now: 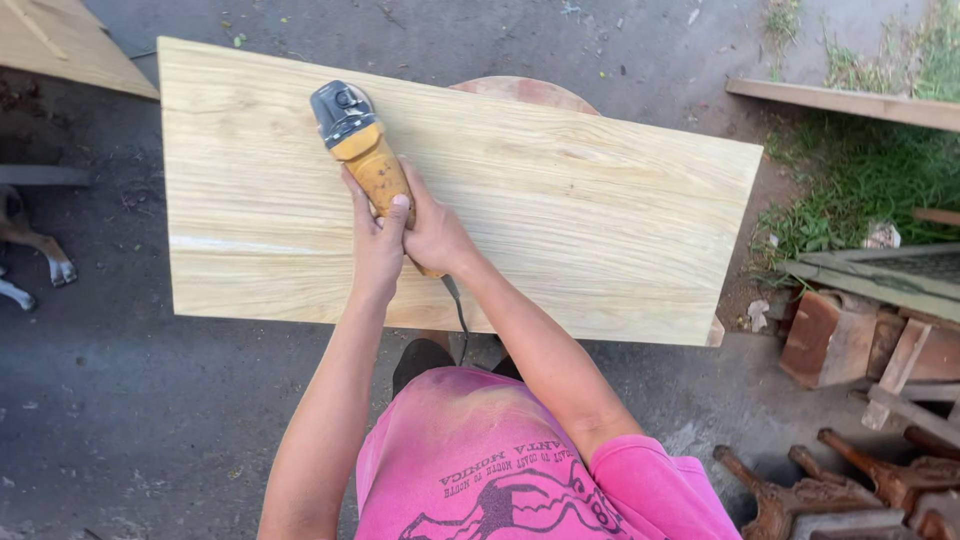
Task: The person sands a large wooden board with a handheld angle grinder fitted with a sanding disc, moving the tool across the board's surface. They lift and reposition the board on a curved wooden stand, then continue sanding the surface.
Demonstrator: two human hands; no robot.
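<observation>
A person's 2 hands, left [377, 245] and right [435, 235], both clasp the yellow body of a grinder [362, 148], its dark head resting on a pale plank [560, 210] above concrete [120, 400].

Round wooden stool [525, 90] on dusty concrete floor [120, 400]; pale grained plank [560, 220] flat across it; angle grinder [362, 150] on plank.

Grass [860, 170] is being seen beside bricks [835, 340], carved wooden legs [800, 490] and loose planks [850, 100]; a dog's paws [40, 270] are being shown at left.
</observation>
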